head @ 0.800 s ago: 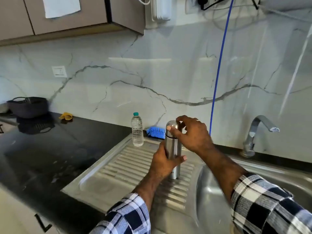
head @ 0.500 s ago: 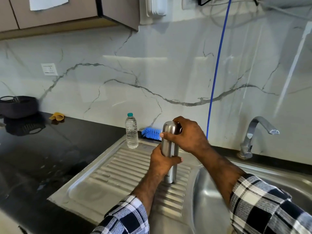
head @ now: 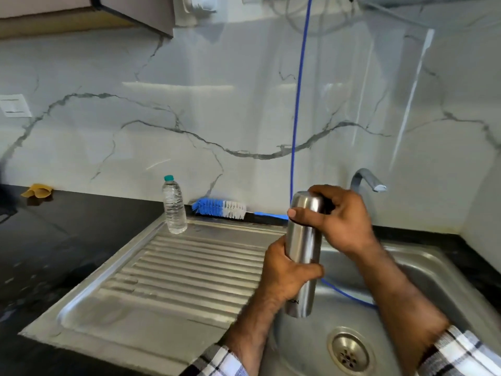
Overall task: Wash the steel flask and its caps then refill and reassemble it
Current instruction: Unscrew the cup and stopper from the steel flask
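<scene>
Left hand: the left hand [head: 287,270] wraps round the middle of the steel flask [head: 303,256], thumb across the front, forearm rising from the lower edge in a checked sleeve [head: 217,360].
Right hand: the right hand [head: 341,215] curls over the flask's cap [head: 307,203], thumb pressed on the near side, fingers hooked behind; its wrist bends down toward the right.
Flask: upright, held between both hands, above the sink basin [head: 423,275], its base clear of the steel.
Below the hands: the drain [head: 349,352].
Left of the left hand: ribbed drainboard [head: 189,267], plastic water bottle [head: 174,206], blue and white brush [head: 219,208].
Behind the right hand: tap [head: 366,180], blue hose [head: 298,104].
</scene>
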The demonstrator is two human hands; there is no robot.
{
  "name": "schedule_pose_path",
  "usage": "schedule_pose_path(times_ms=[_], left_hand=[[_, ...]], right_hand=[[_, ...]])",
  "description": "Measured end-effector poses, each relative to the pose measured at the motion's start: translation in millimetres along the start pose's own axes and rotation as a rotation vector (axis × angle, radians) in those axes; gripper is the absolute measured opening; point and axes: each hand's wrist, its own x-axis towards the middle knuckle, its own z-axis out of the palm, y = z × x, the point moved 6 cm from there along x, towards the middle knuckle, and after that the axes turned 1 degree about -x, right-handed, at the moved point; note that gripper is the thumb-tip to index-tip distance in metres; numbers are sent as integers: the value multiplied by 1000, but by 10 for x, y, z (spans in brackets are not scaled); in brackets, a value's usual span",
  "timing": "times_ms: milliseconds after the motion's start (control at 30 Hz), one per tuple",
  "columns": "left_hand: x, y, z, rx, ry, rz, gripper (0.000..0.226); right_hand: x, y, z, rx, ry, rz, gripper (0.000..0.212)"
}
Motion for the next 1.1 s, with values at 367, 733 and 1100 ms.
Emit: schedule_pose_path(times_ms=[367, 733, 1100], left_hand=[[-122, 15, 280, -45, -125, 46, 48], [-41, -17, 5, -8, -25, 57, 48], [-103, -6, -83, 98, 46, 31, 46]], right_hand=[[-55, 300, -70, 358, -120, 47, 52], [-5, 235, -216, 81, -308, 140, 73], [-35, -93, -216, -227, -202, -41, 35]])
